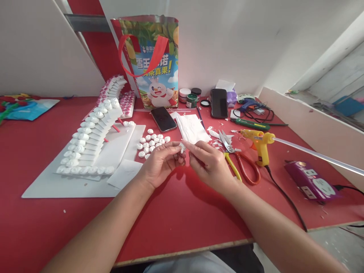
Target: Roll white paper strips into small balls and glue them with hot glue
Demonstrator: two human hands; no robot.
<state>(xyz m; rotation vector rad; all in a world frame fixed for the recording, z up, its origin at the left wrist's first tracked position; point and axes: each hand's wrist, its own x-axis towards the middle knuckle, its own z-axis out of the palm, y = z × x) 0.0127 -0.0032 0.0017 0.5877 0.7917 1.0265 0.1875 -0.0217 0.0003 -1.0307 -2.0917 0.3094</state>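
Note:
My left hand (165, 160) pinches a small white paper rosette (182, 148) between thumb and fingertips, above the middle of the red table. From the other side, my right hand (209, 161) is closed, its fingertips against the edge of the same rosette. Just beyond my left hand lie several finished white rosettes (152, 143) in a loose group. A stack of white paper (193, 128) rests behind my hands. To the right, scissors (237, 155) with one yellow and one red handle lie with blades parted among paper scraps.
A stair-like white paper model (98, 132) edged with rosettes stands on a grey board (42, 185) at left. A yellow glue gun (260, 146), its cord, and a purple box (311, 182) are at right. Phones (163, 118), paint jars (191, 100) and a gift bag (156, 64) stand behind.

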